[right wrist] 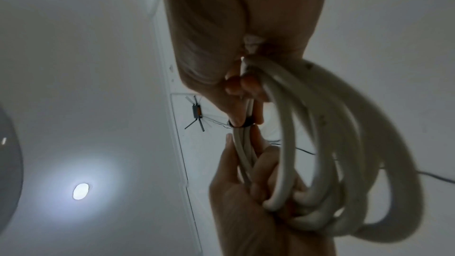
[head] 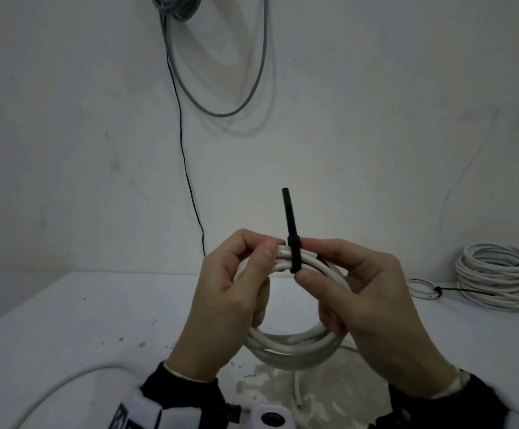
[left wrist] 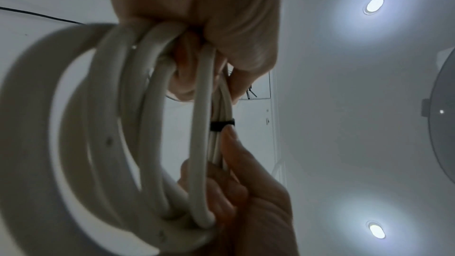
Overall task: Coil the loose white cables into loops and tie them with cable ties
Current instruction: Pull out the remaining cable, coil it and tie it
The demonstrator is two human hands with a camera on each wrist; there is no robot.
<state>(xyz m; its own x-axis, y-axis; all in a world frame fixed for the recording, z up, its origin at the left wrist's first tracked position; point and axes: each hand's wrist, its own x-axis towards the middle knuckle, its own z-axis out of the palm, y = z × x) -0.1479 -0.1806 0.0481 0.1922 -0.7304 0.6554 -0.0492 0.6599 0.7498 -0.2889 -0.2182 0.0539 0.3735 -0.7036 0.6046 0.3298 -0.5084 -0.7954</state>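
A coil of white cable [head: 295, 345] hangs upright in the air above the table, held in both hands. A black cable tie [head: 292, 255] wraps the top of the coil, its free tail [head: 287, 209] sticking straight up. My left hand [head: 236, 283] grips the coil just left of the tie, fingers curled through the loop. My right hand [head: 354, 292] pinches the tie between thumb and forefinger, the other fingers curled round the coil. The left wrist view shows the tie band [left wrist: 221, 125] round the strands [left wrist: 152, 124]. The right wrist view shows the same tie [right wrist: 246, 122] and coil [right wrist: 320, 143].
The white table [head: 81, 320] carries a big tied coil [head: 496, 277] and a small tied coil [head: 422, 287] at the far right. A loose white cable [head: 66, 382] curves at the near left. Grey cable [head: 221, 72] and a thin black wire [head: 187, 168] hang on the wall.
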